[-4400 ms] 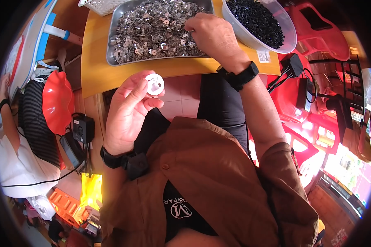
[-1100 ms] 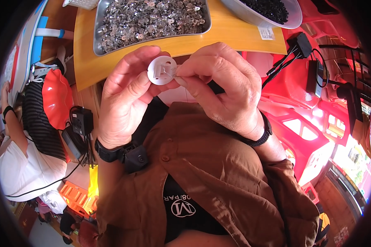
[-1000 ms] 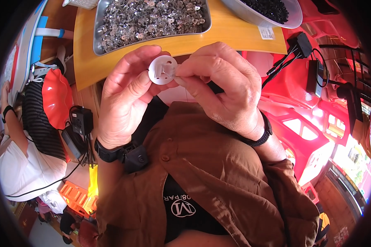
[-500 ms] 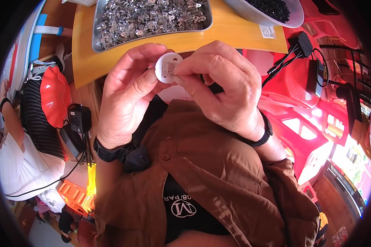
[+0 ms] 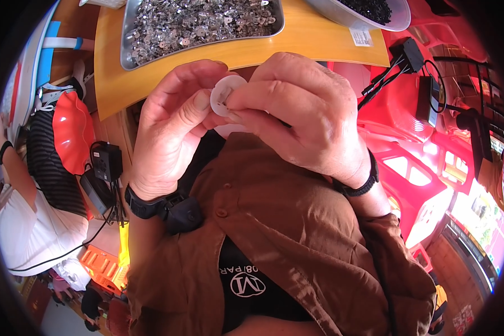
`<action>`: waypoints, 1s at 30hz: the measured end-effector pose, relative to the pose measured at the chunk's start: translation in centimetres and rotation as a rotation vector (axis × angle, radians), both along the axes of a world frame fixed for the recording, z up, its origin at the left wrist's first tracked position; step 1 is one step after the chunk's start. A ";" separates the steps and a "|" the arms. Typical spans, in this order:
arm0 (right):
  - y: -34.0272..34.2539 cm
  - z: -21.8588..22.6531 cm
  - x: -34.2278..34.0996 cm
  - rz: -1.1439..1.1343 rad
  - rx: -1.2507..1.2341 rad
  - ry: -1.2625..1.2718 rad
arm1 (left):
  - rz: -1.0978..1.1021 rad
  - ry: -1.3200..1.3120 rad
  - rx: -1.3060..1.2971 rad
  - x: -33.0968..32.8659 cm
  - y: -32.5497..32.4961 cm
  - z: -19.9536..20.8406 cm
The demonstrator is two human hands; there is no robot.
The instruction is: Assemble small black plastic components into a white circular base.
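Note:
A small white round plastic piece (image 5: 223,89), with a recessed face and small slots, sits between the fingers and thumb of my left hand (image 5: 171,123). My right hand (image 5: 313,112) is closed in a pinch, thumb and index fingertips pressed against the disc's face. Whatever those fingertips pinch, if anything, is hidden. Just beyond both hands lies the front edge of a yellow tabletop (image 5: 115,84). On it, a metal tray (image 5: 125,50) holds a heap of small clear-and-metal pieces (image 5: 201,22).
A translucent bowl (image 5: 341,19) of small black parts (image 5: 369,8) stands at the far right of the table. Red plastic chairs (image 5: 400,168) fill the right side. Black adapters with cables (image 5: 106,159) hang at the left, near a red scalloped stool seat (image 5: 73,131) and another person's arm (image 5: 17,168).
My right hand's fingers have curled further over the disc and cover more of its face. The disc has tilted a little in my left hand, which stays almost in place.

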State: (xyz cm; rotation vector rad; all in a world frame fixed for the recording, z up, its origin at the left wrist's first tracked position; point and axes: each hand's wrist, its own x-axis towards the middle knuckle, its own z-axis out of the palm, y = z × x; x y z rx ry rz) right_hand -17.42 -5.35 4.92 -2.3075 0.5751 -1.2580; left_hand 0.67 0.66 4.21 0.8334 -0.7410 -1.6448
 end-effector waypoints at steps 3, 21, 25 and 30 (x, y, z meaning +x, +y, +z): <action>-0.2 0.0 -0.5 0.020 -0.096 0.043 | -0.025 0.025 -0.006 -0.1 -0.2 0.0; -0.7 -0.2 -0.3 -0.066 -0.245 -0.084 | -0.045 0.106 0.041 -0.8 -0.5 0.2; -0.7 -0.3 -0.4 -0.098 -0.294 -0.075 | -0.066 0.102 0.024 -0.8 -0.5 0.2; -0.5 0.1 -0.7 -0.077 -0.323 0.016 | -0.063 0.087 0.028 -0.9 -0.4 0.1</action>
